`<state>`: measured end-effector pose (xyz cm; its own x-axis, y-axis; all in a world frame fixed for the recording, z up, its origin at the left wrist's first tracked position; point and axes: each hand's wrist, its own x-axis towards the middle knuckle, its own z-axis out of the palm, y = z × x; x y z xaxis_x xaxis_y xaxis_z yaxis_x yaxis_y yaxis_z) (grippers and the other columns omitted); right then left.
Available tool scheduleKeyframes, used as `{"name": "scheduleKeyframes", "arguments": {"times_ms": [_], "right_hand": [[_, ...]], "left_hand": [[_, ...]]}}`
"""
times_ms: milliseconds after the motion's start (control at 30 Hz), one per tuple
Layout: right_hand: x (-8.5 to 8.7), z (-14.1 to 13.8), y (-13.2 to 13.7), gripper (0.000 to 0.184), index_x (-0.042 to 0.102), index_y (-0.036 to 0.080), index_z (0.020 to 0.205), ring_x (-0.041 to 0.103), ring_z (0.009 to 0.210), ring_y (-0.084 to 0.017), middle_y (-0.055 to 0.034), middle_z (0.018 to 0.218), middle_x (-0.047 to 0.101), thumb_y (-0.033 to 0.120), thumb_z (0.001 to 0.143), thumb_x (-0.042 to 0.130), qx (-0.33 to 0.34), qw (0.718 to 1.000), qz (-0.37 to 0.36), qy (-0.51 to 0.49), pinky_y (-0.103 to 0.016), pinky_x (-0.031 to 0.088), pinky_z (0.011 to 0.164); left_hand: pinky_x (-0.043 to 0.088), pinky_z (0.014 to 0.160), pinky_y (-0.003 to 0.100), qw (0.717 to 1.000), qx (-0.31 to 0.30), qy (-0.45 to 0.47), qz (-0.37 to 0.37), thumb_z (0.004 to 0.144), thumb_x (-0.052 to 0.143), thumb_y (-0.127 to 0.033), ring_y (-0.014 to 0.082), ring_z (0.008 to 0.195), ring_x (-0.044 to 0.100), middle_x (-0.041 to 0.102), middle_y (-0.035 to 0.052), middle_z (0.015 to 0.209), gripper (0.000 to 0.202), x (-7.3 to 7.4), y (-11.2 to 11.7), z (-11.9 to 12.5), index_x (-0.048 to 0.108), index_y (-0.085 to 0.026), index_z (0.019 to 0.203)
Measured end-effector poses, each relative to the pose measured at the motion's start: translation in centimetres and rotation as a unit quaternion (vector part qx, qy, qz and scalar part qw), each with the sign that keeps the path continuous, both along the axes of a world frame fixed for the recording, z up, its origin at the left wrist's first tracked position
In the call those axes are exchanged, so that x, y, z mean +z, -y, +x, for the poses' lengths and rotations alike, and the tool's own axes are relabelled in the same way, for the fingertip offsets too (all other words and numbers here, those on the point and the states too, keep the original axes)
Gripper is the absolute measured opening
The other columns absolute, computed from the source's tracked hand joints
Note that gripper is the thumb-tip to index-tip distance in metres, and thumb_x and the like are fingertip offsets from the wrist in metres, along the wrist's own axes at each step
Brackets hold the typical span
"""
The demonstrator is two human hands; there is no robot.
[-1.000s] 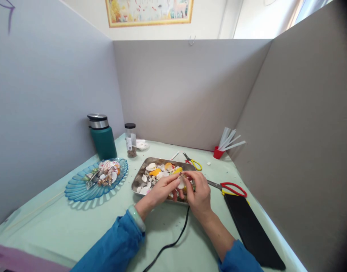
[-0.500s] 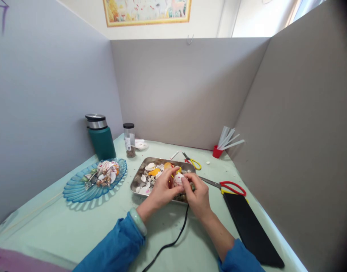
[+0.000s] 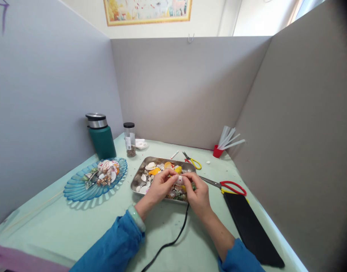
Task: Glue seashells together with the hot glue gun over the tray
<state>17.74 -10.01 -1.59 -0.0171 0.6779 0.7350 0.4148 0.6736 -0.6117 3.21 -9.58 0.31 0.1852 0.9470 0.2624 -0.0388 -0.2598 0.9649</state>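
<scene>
A small white shell with reddish spots sits between my fingertips, above the near right part of a metal tray. My left hand pinches its left side with thumb and fingers. From the right, my right hand grips it the same way. Loose shells fill the tray around and below my hands: white ones, an orange one and a yellow one. The near edge of the spotted shell is visible, while my fingers cover its sides.
At left stand a blue glass plate of shells, a green bottle and a jar. Right are small scissors, red-handled scissors, a black slab and a red cup of glue sticks. A black cord runs in front.
The spotted shell has been turned between my fingers, so less of its face shows. My left hand's fingers have closed in closer to the right hand.
</scene>
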Motion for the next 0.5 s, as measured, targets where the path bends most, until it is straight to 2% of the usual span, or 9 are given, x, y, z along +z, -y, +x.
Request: {"name": "scheduleKeyframes", "arguments": {"times_ms": [233,500], "right_hand": [[0.03,0.05,-0.16,0.015,0.062,0.02,0.083,0.058,0.075,-0.018,-0.0038,0.079,0.065,0.022,0.09,0.05,-0.022,0.997,0.056,0.044,-0.033,0.046,0.071],[0.07,0.25,-0.05,0.014,0.061,0.02,0.08,0.056,0.076,-0.018,-0.0028,0.076,0.064,0.02,0.09,0.051,-0.015,0.997,0.055,0.059,-0.033,0.045,0.072]], "left_hand": [[0.027,0.044,0.019,0.999,0.016,-0.011,0.028,0.079,0.06,-0.039,0.0063,0.043,0.033,0.039,-0.008,0.05,0.023,-0.41,-0.35,-0.15,0.059,-0.016,0.079],[0.028,0.045,0.02,1.0,0.008,-0.007,0.021,0.079,0.061,-0.039,0.0061,0.043,0.034,0.041,-0.0074,0.051,0.024,-0.44,-0.39,-0.29,0.058,-0.016,0.074]]}}
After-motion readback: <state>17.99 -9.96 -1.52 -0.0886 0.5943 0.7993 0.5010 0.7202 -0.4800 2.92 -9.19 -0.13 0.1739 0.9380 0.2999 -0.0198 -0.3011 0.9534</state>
